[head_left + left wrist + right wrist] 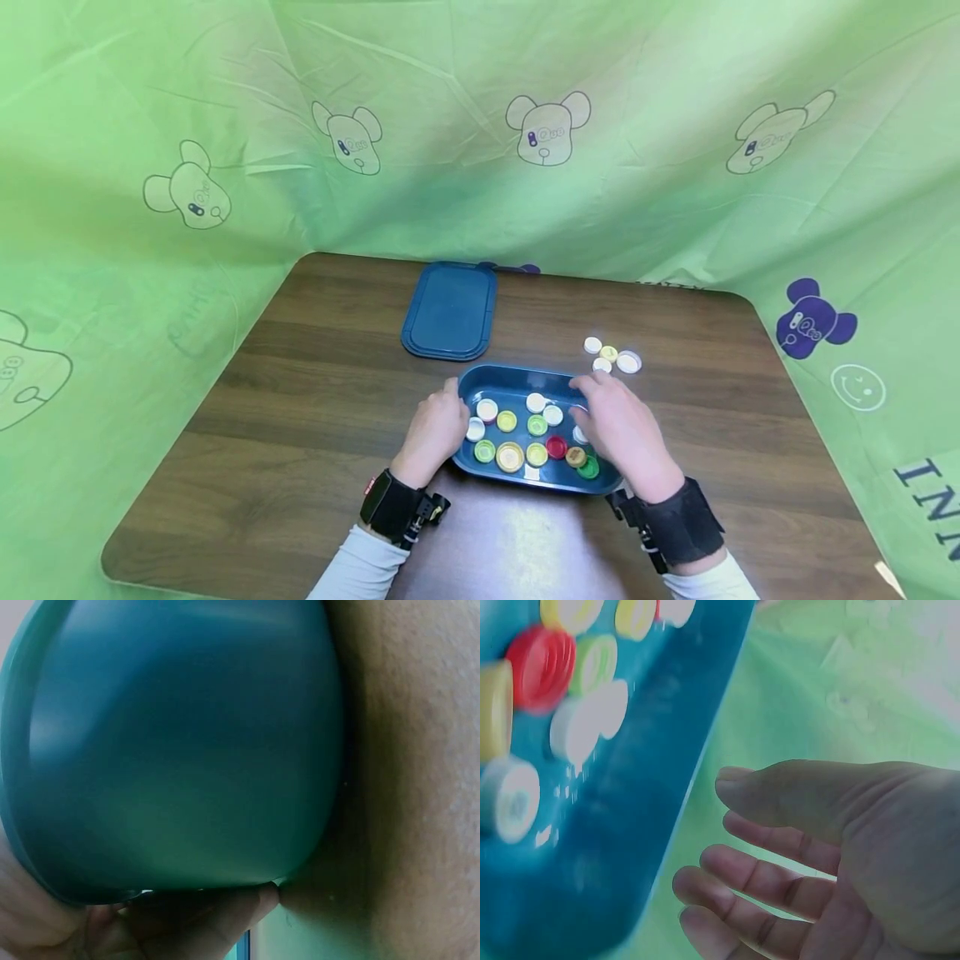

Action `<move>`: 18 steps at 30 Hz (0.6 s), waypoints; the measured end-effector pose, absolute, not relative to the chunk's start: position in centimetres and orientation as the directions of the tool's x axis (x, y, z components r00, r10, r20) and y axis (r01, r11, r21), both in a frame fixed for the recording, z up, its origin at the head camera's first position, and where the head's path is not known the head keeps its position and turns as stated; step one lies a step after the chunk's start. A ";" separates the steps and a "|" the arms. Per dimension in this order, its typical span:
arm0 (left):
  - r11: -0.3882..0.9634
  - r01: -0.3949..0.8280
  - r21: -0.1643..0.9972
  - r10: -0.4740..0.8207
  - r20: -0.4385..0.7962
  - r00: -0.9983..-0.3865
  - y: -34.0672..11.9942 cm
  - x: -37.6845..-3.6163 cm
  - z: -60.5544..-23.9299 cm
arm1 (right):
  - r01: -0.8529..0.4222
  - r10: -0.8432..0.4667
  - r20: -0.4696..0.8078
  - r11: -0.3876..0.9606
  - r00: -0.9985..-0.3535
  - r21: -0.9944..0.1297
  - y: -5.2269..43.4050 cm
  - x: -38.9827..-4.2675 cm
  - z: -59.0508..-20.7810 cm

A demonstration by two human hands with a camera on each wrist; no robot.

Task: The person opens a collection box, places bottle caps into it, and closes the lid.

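Note:
A blue tray (510, 384) near the table's front middle holds several bottle caps, among them a red cap (557, 447) and a yellow cap (510, 457). My left hand (435, 429) grips the tray's left edge. In the left wrist view its fingers (217, 922) curl under the tray's wall (180, 750). My right hand (617, 423) hovers over the tray's right side with relaxed fingers. In the right wrist view that hand (817, 855) is open beside the tray (630, 847), holding nothing, and the red cap (544, 667) shows blurred.
A matching blue lid (450, 310) lies flat behind the tray. Several loose caps (609, 356), white and yellow, sit on the brown table (300, 417) just beyond my right hand. Green printed cloth (480, 125) walls in the table at the back and sides.

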State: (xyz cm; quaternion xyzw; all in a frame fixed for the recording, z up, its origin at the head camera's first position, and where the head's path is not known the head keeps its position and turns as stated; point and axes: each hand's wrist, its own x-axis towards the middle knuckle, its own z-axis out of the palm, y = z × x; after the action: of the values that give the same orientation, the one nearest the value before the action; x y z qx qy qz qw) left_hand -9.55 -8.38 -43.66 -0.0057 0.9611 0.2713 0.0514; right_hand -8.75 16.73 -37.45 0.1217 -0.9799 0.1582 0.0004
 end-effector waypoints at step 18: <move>0.849 -0.007 0.529 0.026 -0.055 -0.998 -8.5 -9.5 -44.0 | -0.164 -0.166 0.017 0.942 -0.986 -0.292 23.8 -12.4 -37.3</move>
State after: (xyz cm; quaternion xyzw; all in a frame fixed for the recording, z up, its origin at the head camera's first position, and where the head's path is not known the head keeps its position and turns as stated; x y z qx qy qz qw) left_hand -9.51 -8.50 -43.98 0.0051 0.9610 0.2748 0.0300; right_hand -12.36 23.81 -37.31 0.0836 -0.9854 0.1479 -0.0041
